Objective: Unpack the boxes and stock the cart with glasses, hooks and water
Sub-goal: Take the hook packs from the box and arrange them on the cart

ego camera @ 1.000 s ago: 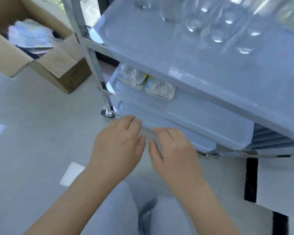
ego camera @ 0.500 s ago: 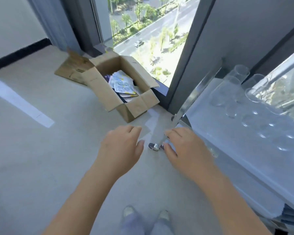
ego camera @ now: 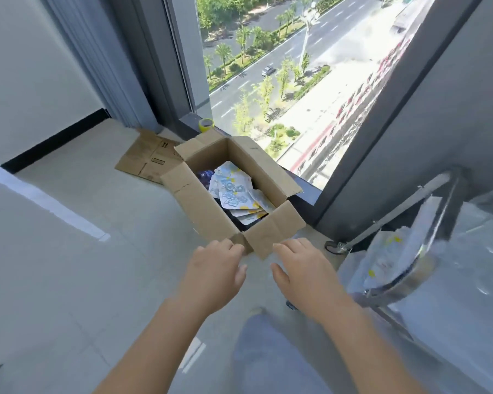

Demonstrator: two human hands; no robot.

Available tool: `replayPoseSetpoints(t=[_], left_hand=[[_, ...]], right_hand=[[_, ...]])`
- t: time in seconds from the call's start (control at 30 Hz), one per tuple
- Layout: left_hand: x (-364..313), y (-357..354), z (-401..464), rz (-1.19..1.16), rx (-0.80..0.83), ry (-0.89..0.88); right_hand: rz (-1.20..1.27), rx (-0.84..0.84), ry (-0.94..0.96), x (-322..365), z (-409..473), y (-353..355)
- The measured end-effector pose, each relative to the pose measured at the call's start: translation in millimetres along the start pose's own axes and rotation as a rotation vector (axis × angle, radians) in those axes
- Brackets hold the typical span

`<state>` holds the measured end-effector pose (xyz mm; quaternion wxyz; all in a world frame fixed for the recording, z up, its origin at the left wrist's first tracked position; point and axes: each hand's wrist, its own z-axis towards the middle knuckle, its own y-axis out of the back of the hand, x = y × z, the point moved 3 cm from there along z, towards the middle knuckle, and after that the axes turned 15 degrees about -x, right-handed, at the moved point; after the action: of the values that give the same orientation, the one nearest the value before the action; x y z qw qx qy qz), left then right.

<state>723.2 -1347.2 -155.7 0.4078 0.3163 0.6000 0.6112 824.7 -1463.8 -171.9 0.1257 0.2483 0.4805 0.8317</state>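
Where the pale tiled floor (ego camera: 77, 251) meets a tall window (ego camera: 291, 66), an open cardboard box (ego camera: 208, 211) sits with all four flaps spread. To the right, the cart (ego camera: 439, 251) enters the view only as a blurred metal frame and grey shelf, with one castor (ego camera: 335, 247) on the floor close to the box; what lies on its shelves is too smeared to tell. Behind the box, a flattened sheet of cardboard (ego camera: 151, 159) lies on the floor against the window frame. Both forearms reach forward from the bottom of the view, over a trouser leg (ego camera: 271, 354). The left hand (ego camera: 214, 277) hovers palm down just short of the near corner of the box, fingers loosely curled and holding nothing. The right hand (ego camera: 305, 274) does the same beside it, fingertips just by the edge of the near flap (ego camera: 273, 234), its grip also empty; whether either hand touches the cardboard cannot be told. Inside the box, a loose heap of flat packets (ego camera: 234, 191), white with blue and yellow print, lies on darker contents. A small yellow roll of tape (ego camera: 206, 125) stands on the window ledge beyond the box.
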Motion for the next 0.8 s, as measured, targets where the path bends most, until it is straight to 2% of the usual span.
replayPoseSetpoints(t=[0.07,0.2,0.4,0.6,0.8], left_hand=[[21.2,-8.5,37.9,0.002,0.078,-0.035],[66.8,-19.1,110.1,-0.033,0.098,-0.045],[126.7,-69.9,214.3,-0.028,0.249,-0.17],[202.9,-168.7,332.3,-0.048,0.374,-0.355],[241.2,-265.5,397.0,-0.013,0.563,-0.458]], right_hand=[[0.021,0.033,-0.023,-4.1,35.8,-24.1],[0.044,0.112,-0.035,-10.1,101.4,-69.0],[-0.042,0.204,-0.163,-32.9,176.3,-145.6],[-0.093,0.264,-0.409,-45.3,232.2,-265.6],[0.02,0.509,-0.694,-38.2,249.0,-381.0]])
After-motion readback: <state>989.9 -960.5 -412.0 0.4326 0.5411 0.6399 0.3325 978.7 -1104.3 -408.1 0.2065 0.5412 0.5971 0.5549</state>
